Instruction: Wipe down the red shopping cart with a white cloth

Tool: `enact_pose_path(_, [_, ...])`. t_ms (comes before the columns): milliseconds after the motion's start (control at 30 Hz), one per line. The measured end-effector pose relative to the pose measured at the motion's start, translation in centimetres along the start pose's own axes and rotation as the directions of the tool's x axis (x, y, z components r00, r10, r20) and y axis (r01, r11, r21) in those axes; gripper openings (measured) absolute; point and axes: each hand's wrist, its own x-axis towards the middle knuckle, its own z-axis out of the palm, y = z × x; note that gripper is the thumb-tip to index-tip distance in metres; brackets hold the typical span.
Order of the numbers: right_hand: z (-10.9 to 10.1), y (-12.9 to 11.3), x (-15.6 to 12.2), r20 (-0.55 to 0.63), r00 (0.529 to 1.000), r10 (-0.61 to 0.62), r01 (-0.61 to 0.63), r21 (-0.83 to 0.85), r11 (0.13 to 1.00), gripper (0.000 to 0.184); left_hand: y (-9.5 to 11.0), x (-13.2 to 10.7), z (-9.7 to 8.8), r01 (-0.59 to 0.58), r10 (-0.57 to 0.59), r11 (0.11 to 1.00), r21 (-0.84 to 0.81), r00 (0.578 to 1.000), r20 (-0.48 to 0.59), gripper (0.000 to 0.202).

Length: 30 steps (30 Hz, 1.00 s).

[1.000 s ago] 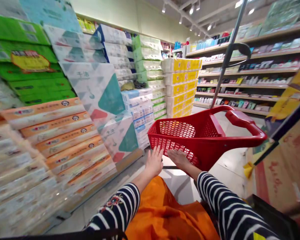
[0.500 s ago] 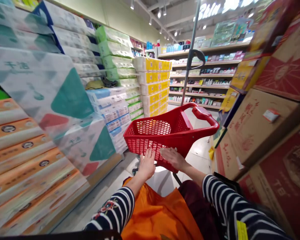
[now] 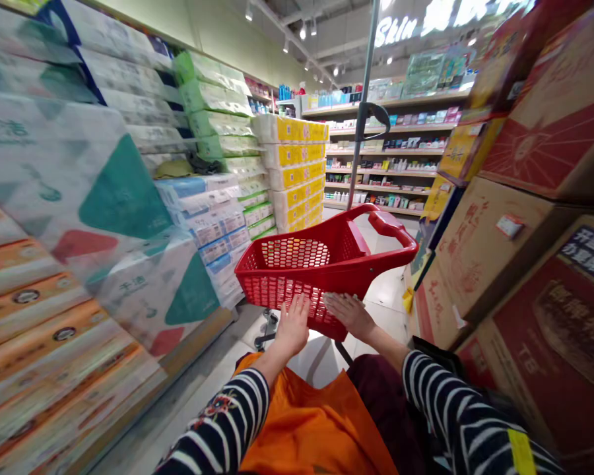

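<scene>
The left hand (image 3: 292, 324) and right hand (image 3: 349, 315) are laid open on the red shopping-cart basket (image 3: 297, 285); stacked tissue packs (image 3: 123, 191) are banked at 9 o'clock, cartons (image 3: 495, 257) at 3, with aisle floor (image 3: 381, 290) left open at 12.

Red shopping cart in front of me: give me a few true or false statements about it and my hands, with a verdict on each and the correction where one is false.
1. The right hand lies open on the near wall of the red plastic cart basket. True.
2. The left hand is gripping a bottle of shampoo. False: it is open with the fingers spread, at the basket's near edge, and holds nothing.
3. The left sleeve has dark and white stripes. True.
4. Brown cardboard cartons are stacked to the left of the basket. False: they stand to its right, and large wrapped paper packs are stacked to its left.
</scene>
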Motion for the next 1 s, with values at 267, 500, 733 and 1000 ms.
enact_pose_path(267, [3.1, -2.1, 9.0, 0.047, 0.999, 0.027, -0.035, 0.184, 0.982, 0.056, -4.8, -0.5, -0.3, 0.198, -0.199, 0.979, 0.041, 0.98, 0.021, 0.069])
enact_pose_path(500, [5.3, -6.1, 8.1, 0.189, 0.978, -0.086, 0.028, 0.293, 0.956, 0.05, -7.5, -1.1, 0.9, 0.217, -0.218, 0.975, 0.04, 0.975, 0.03, 0.071])
enact_pose_path(733, [-1.9, -3.3, 15.7, -0.1, 0.959, 0.265, -0.252, 0.125, 0.96, 0.046, -11.7, 3.2, -2.6, 0.313, -0.309, 0.949, 0.042, 0.948, -0.076, 0.068])
enact_pose_path(1000, [-10.5, 6.5, 5.3, 0.061, 0.796, 0.602, -0.593, -0.123, 0.796, 0.043, -13.3, 5.0, -2.2, 0.253, -0.252, 0.967, 0.013, 0.967, -0.034, 0.071])
